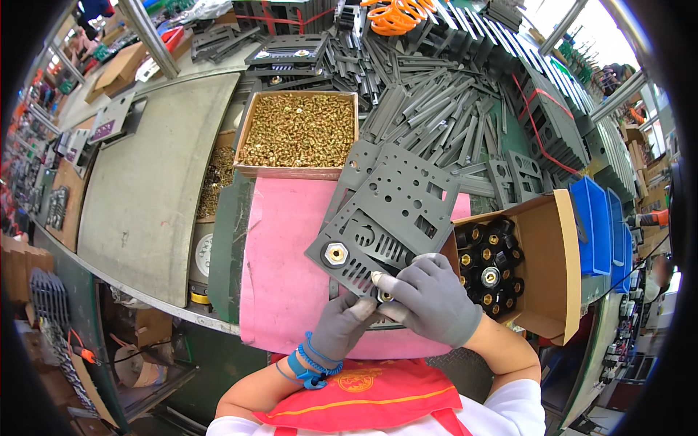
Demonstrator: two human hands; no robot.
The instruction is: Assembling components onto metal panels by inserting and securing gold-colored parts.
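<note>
A grey perforated metal plate (400, 196) lies tilted over a pink mat (280, 261), with another grey plate (354, 166) partly beneath it. A silver hex nut with a brass-coloured centre (336, 253) sits on the plate's left corner. Near the plate's front edge, a second hex nut (384, 296) is mostly hidden by gloved fingers. My right hand (436, 299), in a grey glove, closes thumb and fingers around this second nut. My left hand (343, 325), also gloved, is closed on the plate's near edge beside it; its fingertips are partly hidden.
A box of small brass fittings (298, 134) stands behind the mat. To the right, an open cardboard box (549, 269) holds several black knob-like parts (491, 256). Grey metal strips (429, 120) are heaped at the back. Blue bins (592, 225) stand at the far right.
</note>
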